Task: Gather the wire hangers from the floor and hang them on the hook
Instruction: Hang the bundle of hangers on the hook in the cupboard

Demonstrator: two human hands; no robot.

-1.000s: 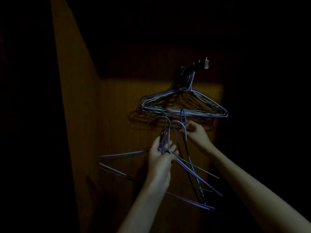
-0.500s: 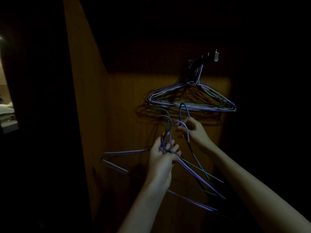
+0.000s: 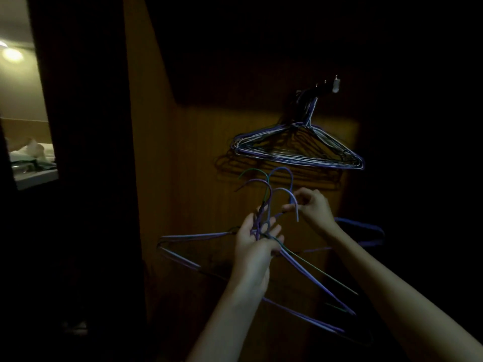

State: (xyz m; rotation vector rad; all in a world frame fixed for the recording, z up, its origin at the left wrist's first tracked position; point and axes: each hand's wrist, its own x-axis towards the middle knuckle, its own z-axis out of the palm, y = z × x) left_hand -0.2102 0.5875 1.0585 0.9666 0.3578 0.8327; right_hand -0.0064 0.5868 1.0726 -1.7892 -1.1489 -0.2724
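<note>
While the left hand is gripping a bundle of wire hangers by their twisted necks, fingers curled round them, the right hand is pinching the curved top of one pale purple hanger just to the right of the bundle. Both are working low and near, in front of a dim wooden panel. Farther up and to the right, a stack of hung hangers is dangling from a wall hook — well above the hands. At far left a ceiling lamp is glowing.
</note>
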